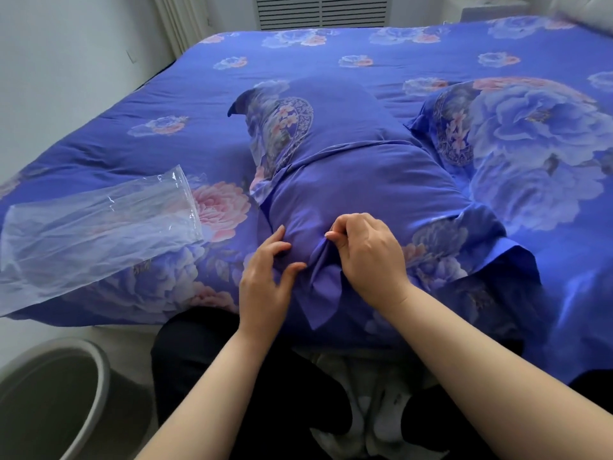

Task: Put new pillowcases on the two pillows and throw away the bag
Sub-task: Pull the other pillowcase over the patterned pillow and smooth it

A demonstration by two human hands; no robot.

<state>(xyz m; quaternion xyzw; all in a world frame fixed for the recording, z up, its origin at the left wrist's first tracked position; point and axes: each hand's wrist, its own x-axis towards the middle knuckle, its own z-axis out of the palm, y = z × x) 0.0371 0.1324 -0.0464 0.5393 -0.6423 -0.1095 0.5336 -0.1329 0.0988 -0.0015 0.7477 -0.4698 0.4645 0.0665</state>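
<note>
Pillowcase [358,180]: blue floral, bunched w/ folds

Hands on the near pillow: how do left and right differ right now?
The left hand lies with fingers spread and loosely bent on the near pillow; the right hand is curled, pinching a fold of its pillowcase. The left holds nothing; the right has fabric bunched under its fingertips. Both are bare and touch the same pillow at its near end.

Soft, even daylight is filling the room, brightest at the far end. Glare is glinting on the clear plastic bag [99,227]. The wide lens is bending the edges, and the top right corner is blurring.
</note>
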